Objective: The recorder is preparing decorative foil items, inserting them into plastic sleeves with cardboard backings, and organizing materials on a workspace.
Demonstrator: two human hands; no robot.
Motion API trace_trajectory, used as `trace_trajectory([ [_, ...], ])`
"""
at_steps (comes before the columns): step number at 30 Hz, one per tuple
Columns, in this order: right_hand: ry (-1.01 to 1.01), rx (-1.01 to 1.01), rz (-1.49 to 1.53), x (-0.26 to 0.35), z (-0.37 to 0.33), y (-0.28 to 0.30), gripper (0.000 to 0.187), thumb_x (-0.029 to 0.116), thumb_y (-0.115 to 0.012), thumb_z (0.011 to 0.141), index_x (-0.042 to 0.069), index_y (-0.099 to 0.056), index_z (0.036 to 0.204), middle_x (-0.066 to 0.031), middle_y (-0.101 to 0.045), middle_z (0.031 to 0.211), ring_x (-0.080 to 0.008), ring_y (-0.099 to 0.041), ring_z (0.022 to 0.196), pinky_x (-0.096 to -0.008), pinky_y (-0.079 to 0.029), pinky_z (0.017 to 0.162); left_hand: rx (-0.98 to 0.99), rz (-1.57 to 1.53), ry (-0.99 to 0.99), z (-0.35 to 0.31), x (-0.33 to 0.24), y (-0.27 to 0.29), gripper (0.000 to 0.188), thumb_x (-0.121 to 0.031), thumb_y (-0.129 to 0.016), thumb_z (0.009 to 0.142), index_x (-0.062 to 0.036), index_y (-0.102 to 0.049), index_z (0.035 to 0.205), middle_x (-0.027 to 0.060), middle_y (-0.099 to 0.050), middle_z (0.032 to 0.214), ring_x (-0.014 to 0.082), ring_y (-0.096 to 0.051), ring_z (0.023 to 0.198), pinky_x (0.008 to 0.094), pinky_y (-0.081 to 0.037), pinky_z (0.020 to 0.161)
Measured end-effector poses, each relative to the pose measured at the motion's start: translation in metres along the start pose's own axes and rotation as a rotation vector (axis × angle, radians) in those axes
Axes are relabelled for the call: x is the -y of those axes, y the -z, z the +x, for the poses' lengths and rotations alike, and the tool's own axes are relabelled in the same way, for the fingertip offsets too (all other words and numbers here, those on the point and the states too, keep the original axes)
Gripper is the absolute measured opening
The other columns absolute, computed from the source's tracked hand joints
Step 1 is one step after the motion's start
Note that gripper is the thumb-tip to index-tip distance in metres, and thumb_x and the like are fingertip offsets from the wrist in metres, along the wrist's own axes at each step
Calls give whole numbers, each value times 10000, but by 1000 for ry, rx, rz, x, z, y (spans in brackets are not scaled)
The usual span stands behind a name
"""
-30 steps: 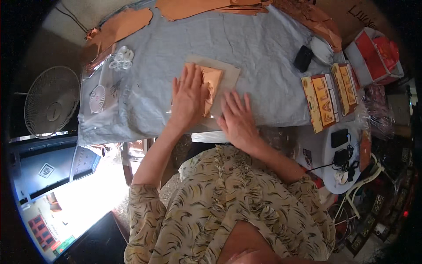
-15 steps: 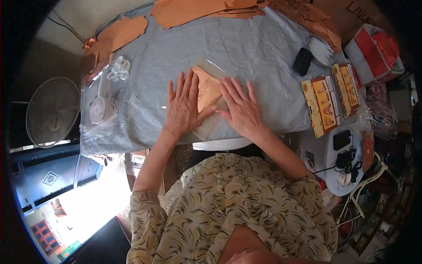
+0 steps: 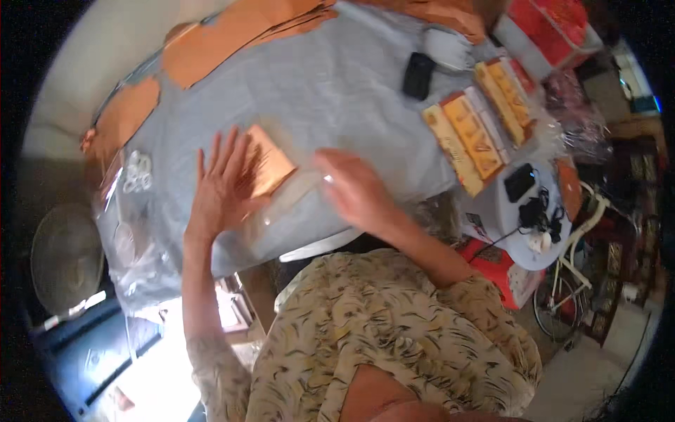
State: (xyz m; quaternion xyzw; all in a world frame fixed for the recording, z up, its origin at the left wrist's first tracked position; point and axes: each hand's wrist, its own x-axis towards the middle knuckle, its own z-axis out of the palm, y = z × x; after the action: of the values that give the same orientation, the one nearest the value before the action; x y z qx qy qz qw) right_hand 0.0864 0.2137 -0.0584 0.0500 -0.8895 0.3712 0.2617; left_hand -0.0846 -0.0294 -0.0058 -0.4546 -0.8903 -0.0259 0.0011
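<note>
An orange folded piece with dark print [image 3: 271, 165] lies on the grey-covered table, with a clear plastic sleeve [image 3: 285, 191] faintly visible around it. My left hand [image 3: 219, 193] rests flat at its left side, fingers spread, thumb along the near edge. Lifted off to the right of the piece is my right hand [image 3: 357, 190], smeared by motion. Its fingers look curled in, and a small white spot shows at the fingertips; what it is I cannot make out.
Orange sheets [image 3: 232, 42] line the far edge. White coiled cords [image 3: 137, 172] sit at the left. On the right are a black phone-like object [image 3: 418, 75], yellow printed packs [image 3: 467, 141] and a red-and-white box [image 3: 538, 32]. A pale stool [image 3: 541, 243] holds cables beside the table.
My right hand has come up off the sleeve and its fingers have curled. My left hand stays by the orange piece. The whole view has turned and shifted, now blurred.
</note>
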Motion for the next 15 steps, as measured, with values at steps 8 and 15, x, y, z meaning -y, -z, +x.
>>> trace_trajectory([
  [8,-166,-90,-96,1,-36,57,127,-16,-711,894,-9,-721,1020,-126,-736,938,-311,-668,838,-395,-512,750,-273,-416,-4,-21,-73,-16,842,-341,-929,706,-62,-568,1413,185,-435,1609,420,-382,1500,550,-323,1215],
  [15,-288,-381,-551,-73,27,135,151,116,-702,918,8,-737,1018,-165,-708,897,-352,-674,868,-434,-515,779,-431,-771,-22,-69,-100,29,363,-339,-821,817,-56,-747,1031,166,-703,1244,391,-674,1051,477,-521,887],
])
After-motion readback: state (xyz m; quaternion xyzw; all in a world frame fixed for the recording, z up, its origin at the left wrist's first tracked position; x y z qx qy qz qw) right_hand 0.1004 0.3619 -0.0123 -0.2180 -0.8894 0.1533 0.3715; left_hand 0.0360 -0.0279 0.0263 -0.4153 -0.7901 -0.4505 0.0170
